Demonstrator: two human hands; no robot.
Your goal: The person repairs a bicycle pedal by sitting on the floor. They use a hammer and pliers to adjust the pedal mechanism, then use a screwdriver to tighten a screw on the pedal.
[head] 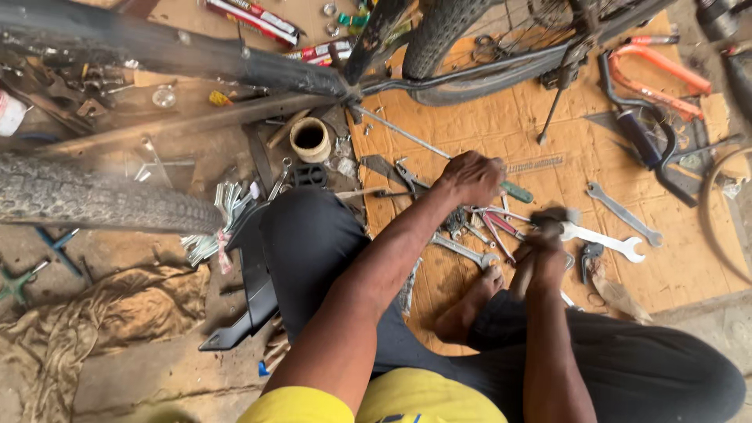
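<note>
Two hands are engaged near the middle of the cardboard sheet (501,117) spread on the floor. The left hand (471,178) is closed in a full fist round a long screwdriver (407,135). Its green handle juts out on the side toward the sheet's right edge, and its shaft runs up toward the sheet's far left corner, where the bicycle frame (470,72) stands. The right hand (546,257) is wrapped tight round the wooden shaft of a hammer (553,217), whose head sits just beside the green handle end and looks slightly blurred.

Assessment: the step in hand appears to be driving the screwdriver as a drift against a part at the frame; the tip's exact contact point cannot be made out. The next blow calls for a square strike on the handle end, with the left fist holding the shaft in line and its knuckles clear of the hammer head.

Count of items on the sheet:
- Spanners, three: a bright one (605,239) touching the hammer head, a grey one (624,213) toward the right edge, and one (462,251) near the bare foot (468,304).
- Red-handled pliers (498,227), one.
- Orange frame piece (658,78), one, at the far right corner.

Off the sheet:
- Tyres, two: one (102,196) beyond the left edge, one (442,35) at the far edge.
- Roll of tape (311,139), one.
- Rag (94,321), one.
</note>
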